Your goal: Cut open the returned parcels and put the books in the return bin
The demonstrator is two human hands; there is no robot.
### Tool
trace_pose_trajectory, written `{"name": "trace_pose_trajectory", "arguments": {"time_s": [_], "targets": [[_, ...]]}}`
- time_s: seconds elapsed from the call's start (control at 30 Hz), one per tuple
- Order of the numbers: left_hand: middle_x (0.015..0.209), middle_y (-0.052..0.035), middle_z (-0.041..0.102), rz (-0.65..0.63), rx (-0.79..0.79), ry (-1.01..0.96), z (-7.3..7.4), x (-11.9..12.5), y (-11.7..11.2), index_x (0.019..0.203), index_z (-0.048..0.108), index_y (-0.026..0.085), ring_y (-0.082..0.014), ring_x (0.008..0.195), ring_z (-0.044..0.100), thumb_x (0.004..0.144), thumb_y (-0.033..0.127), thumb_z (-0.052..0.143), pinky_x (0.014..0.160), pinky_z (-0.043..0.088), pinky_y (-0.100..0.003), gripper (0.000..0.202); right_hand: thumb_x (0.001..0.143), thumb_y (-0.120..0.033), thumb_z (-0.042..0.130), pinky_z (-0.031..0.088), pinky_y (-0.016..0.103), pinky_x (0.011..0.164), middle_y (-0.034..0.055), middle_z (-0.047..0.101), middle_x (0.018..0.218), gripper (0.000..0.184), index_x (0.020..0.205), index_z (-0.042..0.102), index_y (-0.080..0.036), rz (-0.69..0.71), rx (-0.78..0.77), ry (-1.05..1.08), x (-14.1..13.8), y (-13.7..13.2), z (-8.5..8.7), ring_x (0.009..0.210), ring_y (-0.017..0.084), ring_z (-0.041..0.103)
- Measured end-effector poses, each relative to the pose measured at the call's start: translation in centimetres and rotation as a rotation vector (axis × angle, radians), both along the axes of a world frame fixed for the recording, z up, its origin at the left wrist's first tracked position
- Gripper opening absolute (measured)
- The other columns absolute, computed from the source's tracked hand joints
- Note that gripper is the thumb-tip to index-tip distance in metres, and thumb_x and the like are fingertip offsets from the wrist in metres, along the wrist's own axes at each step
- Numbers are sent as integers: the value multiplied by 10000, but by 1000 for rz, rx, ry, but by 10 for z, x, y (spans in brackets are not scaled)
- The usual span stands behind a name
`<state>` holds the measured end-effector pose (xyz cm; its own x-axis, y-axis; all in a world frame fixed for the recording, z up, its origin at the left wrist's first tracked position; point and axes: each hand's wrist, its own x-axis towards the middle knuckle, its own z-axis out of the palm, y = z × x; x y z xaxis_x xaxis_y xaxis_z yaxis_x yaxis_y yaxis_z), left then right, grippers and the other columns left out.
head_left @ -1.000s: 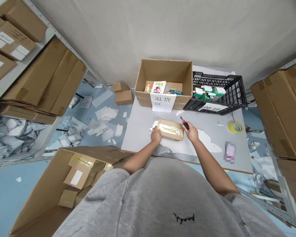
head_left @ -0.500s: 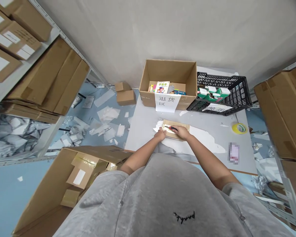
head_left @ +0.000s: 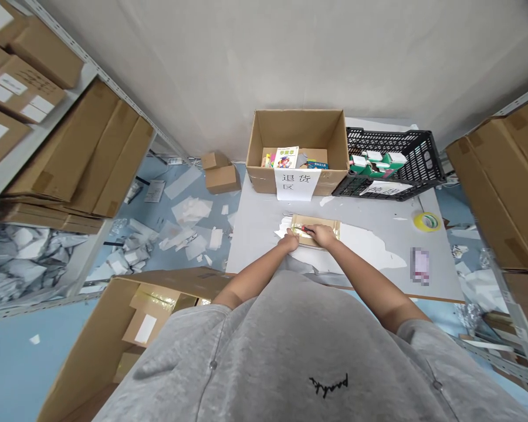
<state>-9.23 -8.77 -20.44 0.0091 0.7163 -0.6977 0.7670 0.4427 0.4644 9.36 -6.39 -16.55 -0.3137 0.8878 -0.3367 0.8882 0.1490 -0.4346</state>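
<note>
A small flat cardboard parcel (head_left: pixel 322 223) wrapped in clear tape lies on the grey table (head_left: pixel 369 217) in front of me. My left hand (head_left: pixel 289 241) is closed on the parcel's near left corner and holds it down. My right hand (head_left: pixel 322 235) rests on top of the parcel, fingers wrapped round a small red and black cutter (head_left: pixel 307 229) whose tip points left across the parcel's top.
An open carton (head_left: pixel 300 151) with booklets and a paper label stands at the table's back, a black crate (head_left: pixel 393 164) beside it. A yellow tape roll (head_left: pixel 426 221) lies at the right. A big open box (head_left: pixel 127 334) of parcels sits on the floor left; shelves flank both sides.
My right hand has moved from the parcel's right end onto its top, and the cutter now points left across it. The left hand has stayed on the left corner.
</note>
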Motion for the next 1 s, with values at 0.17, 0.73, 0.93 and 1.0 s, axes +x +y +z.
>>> {"name": "trace_pose_trajectory", "arguments": {"time_s": [0.17,0.73,0.93,1.0], "targets": [[1460,-239,588,-42,-63,61,2,2,4,1530,304,145,-351,1293,623,1038,541,349,1028,463,-437,633,1076,-424,450,483,343,982,51,732,1336,456,1505,597,-376,98,-52,-240,-11,0,16,1213,262,669],[1411,-207,642,-25,-48,84,16,3,2,1510,311,171,-312,1274,644,1032,547,340,1009,471,-409,610,1017,-209,475,491,357,886,129,737,1220,448,1399,669,-339,31,-110,-475,41,-19,46,1090,287,706],[1392,-216,650,-37,-53,88,23,3,2,1476,351,165,-335,1270,644,1034,527,332,996,479,-428,572,980,-106,486,475,357,858,154,723,1191,512,1421,643,-315,-53,-108,-561,78,-40,52,1069,293,710],[1398,-220,646,-36,-50,92,25,3,2,1469,357,166,-333,1274,642,1034,527,335,1005,476,-430,566,968,-80,486,471,352,843,156,717,1180,543,1437,626,-317,-67,-92,-574,88,-47,52,1055,293,712]]}}
